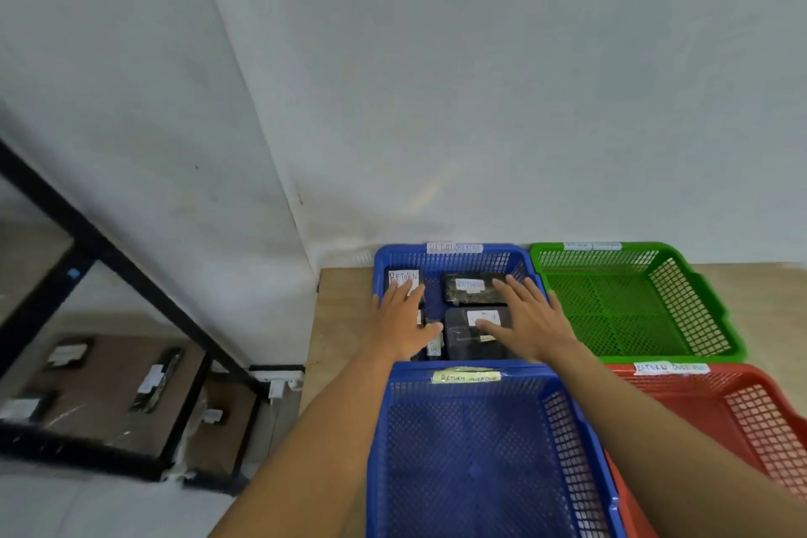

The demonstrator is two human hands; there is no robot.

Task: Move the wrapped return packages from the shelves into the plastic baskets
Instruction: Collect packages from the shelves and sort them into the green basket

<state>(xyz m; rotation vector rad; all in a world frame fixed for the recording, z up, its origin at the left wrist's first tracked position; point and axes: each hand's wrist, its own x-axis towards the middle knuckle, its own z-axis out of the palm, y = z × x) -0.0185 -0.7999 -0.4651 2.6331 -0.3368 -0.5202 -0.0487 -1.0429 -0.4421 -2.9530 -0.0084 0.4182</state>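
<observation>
Settling pkgs in the far blue basket (454, 260)
Ur left hand (399, 319) + right hand (530, 319) lie flat, splayed, gripping nothing. Next prob the shelf (113, 384) pkgs at 8 o'clock.

Packages (430, 341) under hands, perhaps two

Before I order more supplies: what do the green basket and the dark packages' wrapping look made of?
Green mesh basket: moulded plastic, slightly glossy, judging by its uniform colour and perforated lattice walls. Dark wrapped package in the far blue basket: probably thin plastic film, shown by wrinkled sheen.
</observation>
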